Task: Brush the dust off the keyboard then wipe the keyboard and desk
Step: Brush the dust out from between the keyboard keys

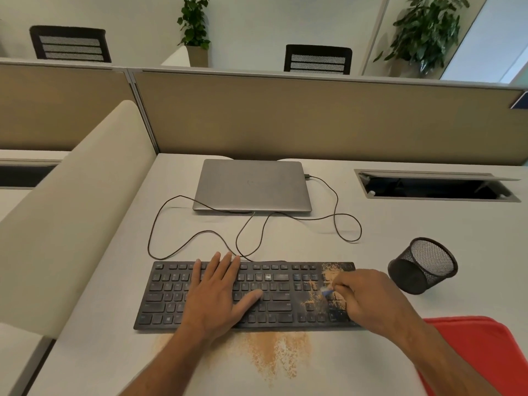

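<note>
A black keyboard (pixel 274 307) lies across the white desk (pixel 357 364). Orange-brown dust (pixel 320 298) covers its right end around the number pad. More of the dust (pixel 271 355) is spread on the desk just in front of the keyboard. My left hand (pixel 220 292) lies flat on the left-middle keys with its fingers straight. My right hand (pixel 363 298) is curled round a small blue brush (pixel 326 292), whose tip is on the dusty keys; most of the brush is hidden in my fist.
A closed grey laptop (pixel 253 185) sits behind the keyboard, with a black cable (pixel 200 232) looping between them. A black mesh pen cup (pixel 423 265) lies tipped at the right. Something red (pixel 480 355) is at the front right. A cable hatch (pixel 437 185) is open at back right.
</note>
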`<state>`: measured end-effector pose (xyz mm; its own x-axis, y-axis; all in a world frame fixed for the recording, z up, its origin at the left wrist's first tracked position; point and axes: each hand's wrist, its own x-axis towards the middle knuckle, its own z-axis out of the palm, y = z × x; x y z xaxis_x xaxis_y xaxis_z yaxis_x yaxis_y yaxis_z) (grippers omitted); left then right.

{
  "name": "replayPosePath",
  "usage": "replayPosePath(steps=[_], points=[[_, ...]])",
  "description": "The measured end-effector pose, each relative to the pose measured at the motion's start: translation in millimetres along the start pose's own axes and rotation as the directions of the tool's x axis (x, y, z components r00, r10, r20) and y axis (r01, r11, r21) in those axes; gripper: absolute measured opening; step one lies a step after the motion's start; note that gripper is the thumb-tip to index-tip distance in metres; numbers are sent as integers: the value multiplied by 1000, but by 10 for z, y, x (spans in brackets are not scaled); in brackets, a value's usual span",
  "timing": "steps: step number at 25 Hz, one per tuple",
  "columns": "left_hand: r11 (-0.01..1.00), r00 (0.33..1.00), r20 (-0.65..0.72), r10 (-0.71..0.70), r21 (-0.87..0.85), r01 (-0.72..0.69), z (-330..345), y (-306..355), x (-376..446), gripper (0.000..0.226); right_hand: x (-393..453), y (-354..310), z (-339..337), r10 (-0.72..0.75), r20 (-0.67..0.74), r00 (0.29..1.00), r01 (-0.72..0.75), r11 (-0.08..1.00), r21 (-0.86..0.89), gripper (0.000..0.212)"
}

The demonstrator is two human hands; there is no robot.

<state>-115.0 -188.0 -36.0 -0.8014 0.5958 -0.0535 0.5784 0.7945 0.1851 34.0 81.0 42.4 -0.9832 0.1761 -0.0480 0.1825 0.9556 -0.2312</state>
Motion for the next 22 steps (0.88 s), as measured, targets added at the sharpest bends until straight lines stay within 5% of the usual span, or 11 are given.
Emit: replayPosePath(steps=[3, 7, 11, 14, 17, 22], points=[[1000, 1000, -15, -5, -13, 5, -4, 5, -2, 107, 29, -27, 6, -21, -152, 988, 31, 998, 59, 16], [1000, 1000, 14, -12, 12, 12, -34, 23, 5, 109, 8, -69, 47, -32, -3, 999, 32, 999, 26, 21], [1000, 1000, 23, -14, 22, 14, -41, 29, -3, 110, 52, -75, -18, -45, -161, 986, 60, 994, 91, 16], [1000, 1000, 25, -16, 18, 16, -36, 26, -2, 111, 73, -178, 25, -118, -128, 985, 130, 987, 94, 33], [1000, 999, 32, -15, 25, 14, -38, 24, -4, 111, 51, -148, -40, -98, 1, 995, 97, 987, 130, 22], [1000, 999, 29, -14, 21, 14, -37, 23, -9, 110, 120, -158, -15, -97, -86, 992, 106, 989, 103, 27]])
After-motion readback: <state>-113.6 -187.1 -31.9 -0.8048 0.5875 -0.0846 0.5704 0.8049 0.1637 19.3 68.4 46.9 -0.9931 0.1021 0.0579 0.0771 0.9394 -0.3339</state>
